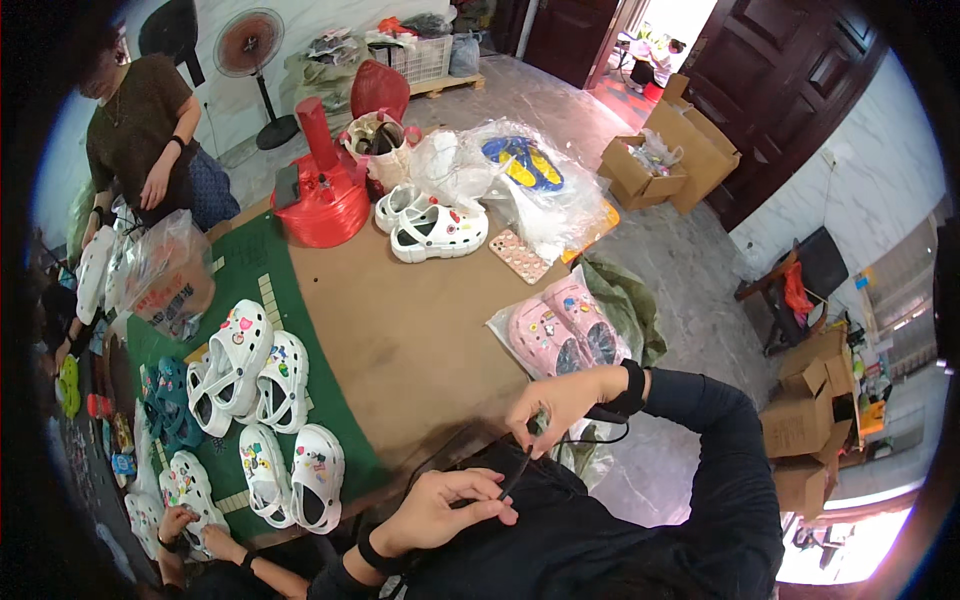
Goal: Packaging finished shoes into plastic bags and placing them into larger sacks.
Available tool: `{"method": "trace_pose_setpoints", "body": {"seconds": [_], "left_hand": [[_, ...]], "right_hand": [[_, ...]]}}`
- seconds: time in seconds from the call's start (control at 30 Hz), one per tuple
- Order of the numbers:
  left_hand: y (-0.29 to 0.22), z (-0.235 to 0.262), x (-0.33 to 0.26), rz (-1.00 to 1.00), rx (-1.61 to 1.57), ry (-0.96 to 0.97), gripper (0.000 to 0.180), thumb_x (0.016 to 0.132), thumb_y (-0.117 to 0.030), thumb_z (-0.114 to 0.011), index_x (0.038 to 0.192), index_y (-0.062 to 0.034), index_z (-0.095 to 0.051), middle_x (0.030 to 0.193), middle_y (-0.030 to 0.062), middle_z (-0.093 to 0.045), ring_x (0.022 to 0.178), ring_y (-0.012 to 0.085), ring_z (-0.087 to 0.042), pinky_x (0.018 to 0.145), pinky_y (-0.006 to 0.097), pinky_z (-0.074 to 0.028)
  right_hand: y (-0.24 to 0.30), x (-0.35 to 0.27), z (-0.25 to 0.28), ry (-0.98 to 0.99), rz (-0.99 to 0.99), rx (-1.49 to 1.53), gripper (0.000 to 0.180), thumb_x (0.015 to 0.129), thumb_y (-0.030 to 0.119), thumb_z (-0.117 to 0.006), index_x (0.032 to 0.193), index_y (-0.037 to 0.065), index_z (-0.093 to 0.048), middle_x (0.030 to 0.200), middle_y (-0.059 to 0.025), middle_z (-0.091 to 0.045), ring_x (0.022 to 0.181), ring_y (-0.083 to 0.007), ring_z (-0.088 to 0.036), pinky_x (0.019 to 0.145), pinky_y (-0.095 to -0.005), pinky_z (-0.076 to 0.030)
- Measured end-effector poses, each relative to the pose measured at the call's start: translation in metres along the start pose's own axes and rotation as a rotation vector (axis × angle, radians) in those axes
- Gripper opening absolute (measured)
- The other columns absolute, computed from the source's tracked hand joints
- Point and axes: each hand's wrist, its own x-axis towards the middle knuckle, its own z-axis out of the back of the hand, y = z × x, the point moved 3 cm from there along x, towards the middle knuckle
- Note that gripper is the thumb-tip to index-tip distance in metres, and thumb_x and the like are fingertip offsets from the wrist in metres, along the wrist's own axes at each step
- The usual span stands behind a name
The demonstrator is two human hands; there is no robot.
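Both hands, left (445, 510) and right (560, 400), fingers pinching a black cable (515, 472) beside the tabletop (410, 330).

We cannot tell what the thin black cord (520, 465) between our two hands ends in, because the fingers of the left hand (445, 510) and the right hand (560, 400) cover its ends. The pink clogs in a clear plastic bag (560, 330) are half veiled by the glare of the film. The small charms on the white clogs (260, 375) at the left are too small to tell. At the near left, another person's hands (195, 535) are cut off by the dark rim.
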Motion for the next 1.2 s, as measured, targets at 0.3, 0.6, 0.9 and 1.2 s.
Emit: {"method": "trace_pose_setpoints", "body": {"seconds": [0.3, 0.6, 0.9, 1.2], "left_hand": [[0.003, 0.002, 0.002, -0.056, -0.079, 0.119, 0.008, 0.08, -0.004, -0.058, 0.086, 0.0011, -0.059, 0.079, 0.0107, -0.065, 0.08, 0.0187, -0.061, 0.098, 0.04, -0.028], [0.022, 0.012, 0.001, 0.094, -0.272, -0.025, 0.021, 0.088, -0.017, -0.047, 0.099, -0.0003, -0.052, 0.072, 0.0135, -0.063, 0.074, 0.0209, -0.06, 0.093, 0.036, -0.031], [-0.029, 0.011, 0.054, 0.296, 0.063, -0.199, 0.032, 0.094, -0.025, -0.037, 0.09, 0.0017, -0.054, 0.062, 0.0043, -0.056, 0.056, 0.007, -0.049, 0.053, 0.018, -0.036], [-0.029, 0.021, 0.033, 0.188, 0.006, -0.256, 0.02, 0.089, -0.014, -0.048, 0.082, 0.0025, -0.056, 0.052, 0.0003, -0.05, 0.045, 0.005, -0.041, 0.045, 0.018, -0.032]], "right_hand": [[-0.052, -0.016, 0.005, 0.042, -0.188, 0.089, 0.018, 0.074, 0.013, -0.069, 0.083, -0.001, -0.061, 0.091, -0.0105, -0.061, 0.101, -0.021, -0.052, 0.083, -0.0326, -0.041], [-0.014, -0.041, 0.042, -0.384, -0.236, 0.135, 0.017, 0.079, 0.017, -0.064, 0.079, 0.001, -0.059, 0.067, 0.0012, -0.058, 0.061, -0.0077, -0.051, 0.055, -0.0224, -0.043], [0.107, 0.008, 0.03, -0.05, -0.148, -0.749, 0.024, 0.078, 0.028, -0.061, 0.088, 0.006, -0.063, 0.069, -0.0099, -0.061, 0.065, -0.0205, -0.057, 0.058, -0.0331, -0.042], [0.084, 0.003, 0.046, -0.019, -0.165, -0.266, 0.023, 0.079, 0.021, -0.063, 0.086, -0.001, -0.063, 0.074, -0.0052, -0.064, 0.066, -0.0117, -0.059, 0.06, -0.0263, -0.046]]}}
